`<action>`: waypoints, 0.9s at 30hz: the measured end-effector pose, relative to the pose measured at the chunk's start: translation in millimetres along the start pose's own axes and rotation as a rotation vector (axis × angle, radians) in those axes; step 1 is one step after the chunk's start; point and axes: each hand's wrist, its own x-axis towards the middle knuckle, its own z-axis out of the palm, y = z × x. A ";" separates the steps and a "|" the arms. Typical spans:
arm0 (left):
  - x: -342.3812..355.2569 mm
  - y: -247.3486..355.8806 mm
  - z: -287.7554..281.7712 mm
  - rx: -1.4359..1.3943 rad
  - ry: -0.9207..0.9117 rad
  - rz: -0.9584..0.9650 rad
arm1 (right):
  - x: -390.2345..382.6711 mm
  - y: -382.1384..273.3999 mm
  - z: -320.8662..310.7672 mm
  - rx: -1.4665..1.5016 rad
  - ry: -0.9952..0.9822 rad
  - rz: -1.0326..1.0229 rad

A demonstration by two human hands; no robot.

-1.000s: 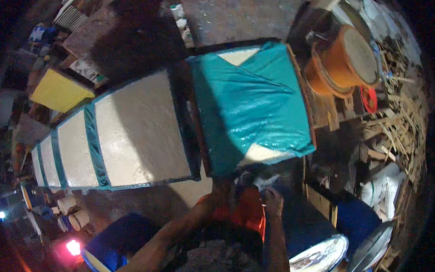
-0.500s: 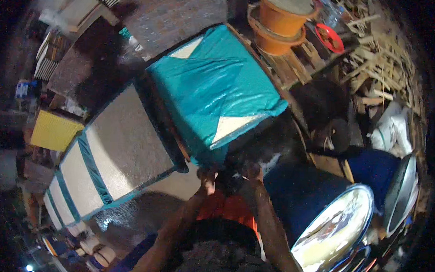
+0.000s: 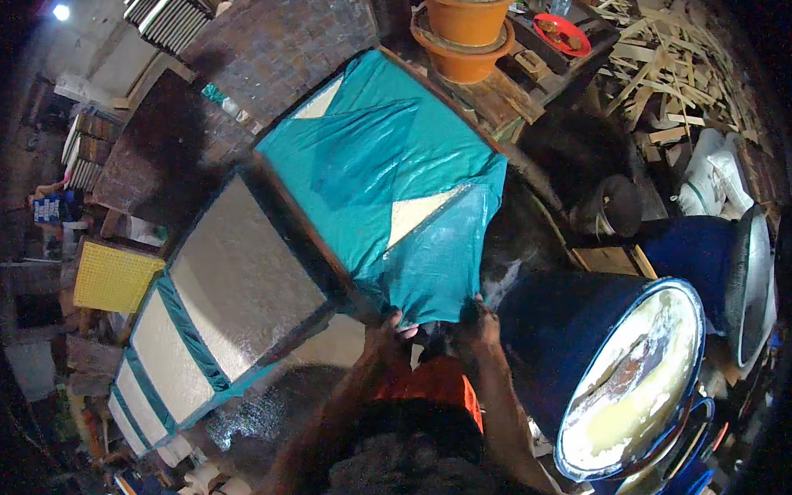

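A wet teal cloth (image 3: 355,176) lies folded over a block on a wooden-edged stand in front of me. Two cream triangles show between its folds, the nearer being a cream patch (image 3: 415,215). My left hand (image 3: 389,336) is closed on the near left corner of the cloth's loose flap. At the near right corner, my right hand (image 3: 482,329) pinches the same flap. Between them the flap is stretched out toward me. My fingertips are partly hidden in the cloth and shadow.
To the left stands a long cream slab (image 3: 238,277) crossed by teal strips. A blue drum (image 3: 576,341) with whitish liquid sits close on my right. Orange pots (image 3: 462,45), a red plate (image 3: 562,35) and scrap wood (image 3: 659,69) are at the far right. A yellow grid tray (image 3: 116,277) stands left.
The cloth's near flap, earlier hanging down in shadow, is now pulled out and spread between my hands. Both hands have shifted slightly right and nearer. The whole view has turned a little.
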 end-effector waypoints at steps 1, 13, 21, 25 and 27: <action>4.1 0.8 -21.6 -0.011 0.007 0.008 | -21.6 -5.7 -5.7 -0.132 0.071 -0.062; 29.2 75.5 -32.2 0.636 0.204 0.113 | -145.1 -273.8 90.7 -0.030 0.278 -0.517; 87.5 167.0 -47.4 -0.401 -0.088 0.155 | 118.9 -374.2 406.4 -0.774 -0.128 -0.835; 100.1 166.8 -50.7 -0.187 0.167 0.291 | 176.8 -367.5 417.4 -0.895 -0.368 -0.813; 115.5 154.5 -78.9 0.238 0.278 0.650 | 157.2 -368.3 436.7 -0.682 -0.585 -0.697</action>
